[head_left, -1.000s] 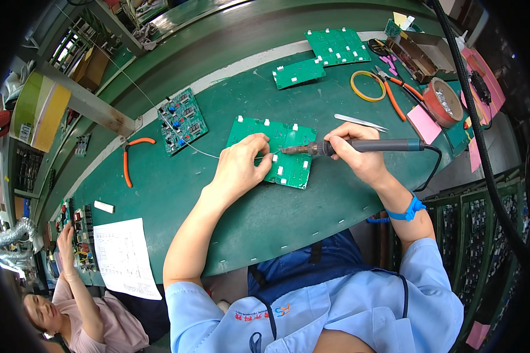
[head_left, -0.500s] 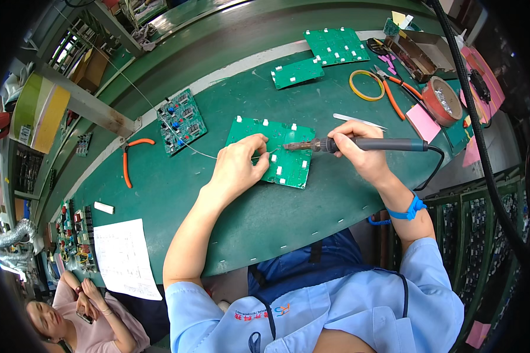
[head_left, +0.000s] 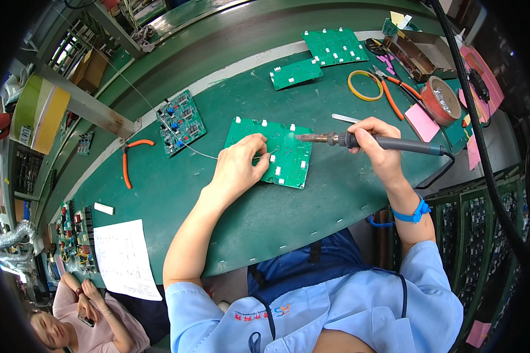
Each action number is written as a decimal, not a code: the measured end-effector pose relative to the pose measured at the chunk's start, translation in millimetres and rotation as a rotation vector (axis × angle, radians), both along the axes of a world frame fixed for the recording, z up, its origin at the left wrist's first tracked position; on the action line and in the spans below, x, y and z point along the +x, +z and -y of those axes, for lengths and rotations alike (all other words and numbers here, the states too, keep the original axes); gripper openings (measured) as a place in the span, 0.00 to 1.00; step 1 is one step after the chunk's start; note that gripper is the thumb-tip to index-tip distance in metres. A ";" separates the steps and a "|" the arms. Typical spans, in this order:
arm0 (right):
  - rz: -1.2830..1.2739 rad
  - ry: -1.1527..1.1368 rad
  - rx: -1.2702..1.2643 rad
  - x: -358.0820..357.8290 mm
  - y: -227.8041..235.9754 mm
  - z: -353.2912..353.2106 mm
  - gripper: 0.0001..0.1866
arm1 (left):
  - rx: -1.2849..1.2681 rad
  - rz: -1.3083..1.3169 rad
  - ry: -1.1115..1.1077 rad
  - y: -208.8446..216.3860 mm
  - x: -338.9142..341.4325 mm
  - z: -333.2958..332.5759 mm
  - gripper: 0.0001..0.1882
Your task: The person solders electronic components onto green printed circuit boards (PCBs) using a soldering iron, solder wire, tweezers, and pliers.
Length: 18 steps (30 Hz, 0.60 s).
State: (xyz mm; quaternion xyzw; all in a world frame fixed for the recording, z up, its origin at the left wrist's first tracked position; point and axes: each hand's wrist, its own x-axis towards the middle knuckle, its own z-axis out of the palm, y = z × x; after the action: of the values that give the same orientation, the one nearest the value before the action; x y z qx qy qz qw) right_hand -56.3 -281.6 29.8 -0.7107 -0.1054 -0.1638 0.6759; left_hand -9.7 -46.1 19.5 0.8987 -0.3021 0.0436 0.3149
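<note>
A green circuit board [head_left: 288, 154] with small white connectors lies flat on the green bench in front of me. My left hand [head_left: 241, 160] rests over its left part, thumb and fingertips pinched on a thin solder wire [head_left: 199, 153]. That wire runs in from the upper left, and its end pokes out past my fingertips above the board. My right hand [head_left: 378, 147] is closed around the dark handle of a soldering iron [head_left: 394, 144]. The iron points left, its tip over the board's upper right part, to the right of the wire's end. Whether the tip touches the board I cannot tell.
Two more green boards [head_left: 335, 47] lie at the back. Orange-handled pliers [head_left: 393, 100], a yellow tape ring [head_left: 365, 86] and a red-orange reel [head_left: 440, 101] sit at the right. A populated board [head_left: 182, 123] and orange-handled cutters [head_left: 127, 162] are leftward. A person [head_left: 100, 317] sits at lower left.
My right hand has drawn the soldering iron to the right, its tip moving away from the solder wire's end. My left hand stays nearly in place.
</note>
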 end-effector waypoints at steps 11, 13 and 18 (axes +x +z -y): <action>-0.023 0.074 -0.047 0.8 -5.4 -15.0 0.06 | -0.040 -0.076 0.027 1.6 -0.5 -0.5 0.06; -0.049 0.077 -0.071 0.9 -6.0 -17.1 0.06 | -0.033 -0.087 0.015 3.2 -0.9 -1.1 0.06; -0.055 0.091 -0.071 2.1 -7.4 -19.3 0.06 | -0.024 -0.029 -0.014 -0.1 -0.5 -1.0 0.06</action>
State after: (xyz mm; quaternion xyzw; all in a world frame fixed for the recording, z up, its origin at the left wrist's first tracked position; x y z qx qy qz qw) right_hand -54.3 -262.3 22.4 -0.7331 -0.1248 -0.1095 0.6595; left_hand -10.3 -45.1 19.4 0.8932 -0.3033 0.0320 0.3304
